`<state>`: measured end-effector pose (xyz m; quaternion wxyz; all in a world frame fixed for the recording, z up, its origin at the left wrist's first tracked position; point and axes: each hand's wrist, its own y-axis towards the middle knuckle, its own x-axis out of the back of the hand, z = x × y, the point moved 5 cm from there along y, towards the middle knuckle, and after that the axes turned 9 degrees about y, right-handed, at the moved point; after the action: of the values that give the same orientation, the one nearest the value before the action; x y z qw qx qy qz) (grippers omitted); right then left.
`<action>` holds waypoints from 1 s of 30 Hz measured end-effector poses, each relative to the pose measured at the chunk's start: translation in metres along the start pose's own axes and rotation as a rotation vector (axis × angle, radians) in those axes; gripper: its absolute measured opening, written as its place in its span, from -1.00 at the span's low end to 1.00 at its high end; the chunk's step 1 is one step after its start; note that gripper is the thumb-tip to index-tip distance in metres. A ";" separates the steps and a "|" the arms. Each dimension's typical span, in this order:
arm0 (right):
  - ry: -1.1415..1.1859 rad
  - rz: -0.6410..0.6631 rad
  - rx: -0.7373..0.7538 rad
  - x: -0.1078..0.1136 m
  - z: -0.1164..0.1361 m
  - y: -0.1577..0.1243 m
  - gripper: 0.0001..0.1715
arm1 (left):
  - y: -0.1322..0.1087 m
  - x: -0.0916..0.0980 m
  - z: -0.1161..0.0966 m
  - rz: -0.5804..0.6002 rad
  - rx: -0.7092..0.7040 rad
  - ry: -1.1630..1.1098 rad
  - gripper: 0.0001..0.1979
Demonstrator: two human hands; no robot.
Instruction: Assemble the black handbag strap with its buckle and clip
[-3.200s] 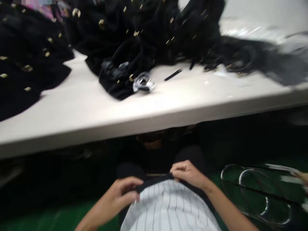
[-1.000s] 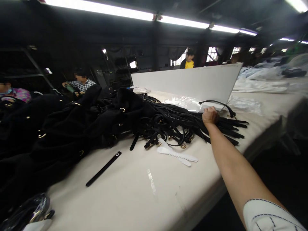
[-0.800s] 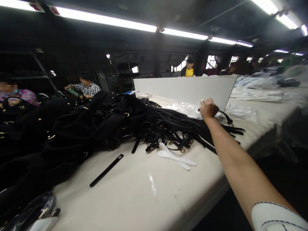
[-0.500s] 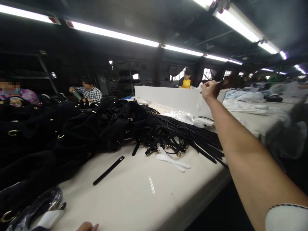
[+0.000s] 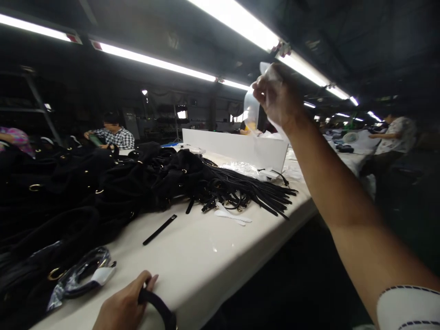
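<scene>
My left hand [image 5: 125,300], low at the table's front edge, is closed round a curved black strap [image 5: 160,305] with a bit of gold metal at its lower end. The rest of that strap runs out of view at the bottom. Raised high at the upper right, my right hand [image 5: 275,94] pinches a thin sheet of clear plastic [image 5: 252,107], which hangs beneath the fingers and is blurred. A coiled black strap in plastic wrap [image 5: 82,279] lies left of my left hand. Farther in is a short flat black strip [image 5: 160,230] with a hole.
Black bags with gold rings [image 5: 85,183] heap over the left of the cream table [image 5: 192,266]. Beyond are long black straps [image 5: 254,185], white serrated strips [image 5: 232,214] and a white partition [image 5: 220,145]. One person in checks [image 5: 118,137] sits far left; another person [image 5: 395,135] stands far right.
My right hand has risen, lifting the clear plastic. My left hand has come further into view, and the black strap in it now shows. The view has shifted right.
</scene>
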<state>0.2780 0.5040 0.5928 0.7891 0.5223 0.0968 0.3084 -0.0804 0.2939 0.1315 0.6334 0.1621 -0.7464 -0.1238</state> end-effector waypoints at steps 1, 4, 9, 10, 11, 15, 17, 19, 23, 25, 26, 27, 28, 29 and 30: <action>-0.017 0.003 0.001 -0.033 0.011 -0.018 -0.60 | 0.001 0.003 -0.002 -0.013 0.002 -0.002 -0.65; -0.104 0.082 -0.204 -0.136 0.033 -0.093 -0.73 | 0.003 0.018 -0.010 -0.101 -0.028 -0.136 -0.66; 0.103 0.162 -0.630 -0.257 0.050 -0.238 -0.70 | -0.032 0.059 -0.039 -0.208 0.063 -0.657 -0.62; 0.166 0.141 -0.712 -0.273 0.051 -0.264 -0.68 | -0.046 0.064 -0.051 -0.142 0.101 -0.787 -0.58; 0.243 0.107 -0.786 -0.288 0.050 -0.288 -0.67 | -0.062 0.069 -0.065 -0.053 0.105 -0.921 -0.51; 0.570 -0.106 -0.988 -0.341 0.041 -0.359 -0.56 | -0.129 0.080 -0.114 0.315 0.039 -1.301 -0.38; 0.675 -0.205 -1.022 -0.363 0.033 -0.379 -0.54 | -0.156 0.080 -0.116 0.428 0.107 -1.354 -0.49; 0.698 -0.259 -1.041 -0.380 0.025 -0.391 -0.56 | -0.178 0.079 -0.104 0.450 0.228 -1.354 -0.63; 0.480 -0.276 -0.984 -0.395 0.033 -0.398 -0.71 | -0.216 0.082 -0.053 0.260 0.533 -1.196 -0.71; 0.396 -0.240 -0.860 -0.398 0.057 -0.391 -0.74 | -0.237 0.086 -0.023 0.077 0.742 -1.148 -0.71; 0.419 -0.173 -0.809 -0.401 0.072 -0.386 -0.75 | -0.247 0.088 -0.010 -0.018 0.848 -1.159 -0.71; 0.496 -0.076 -0.774 -0.407 0.087 -0.381 -0.73 | -0.258 0.089 0.002 -0.107 0.945 -1.179 -0.70; 0.590 0.033 -0.771 -0.414 0.101 -0.378 -0.70 | -0.267 0.091 0.013 -0.181 1.027 -1.198 -0.69; 0.680 0.133 -0.782 -0.420 0.113 -0.377 -0.65 | -0.276 0.092 0.022 -0.242 1.086 -1.209 -0.69; 0.756 0.234 -0.802 -0.427 0.122 -0.378 -0.60 | -0.284 0.094 0.030 -0.296 1.126 -1.208 -0.69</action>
<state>0.1439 0.0595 0.2392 0.7968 0.0417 0.1893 0.5724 -0.0991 -0.0041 0.1007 -0.0739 0.4563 -0.8786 0.1198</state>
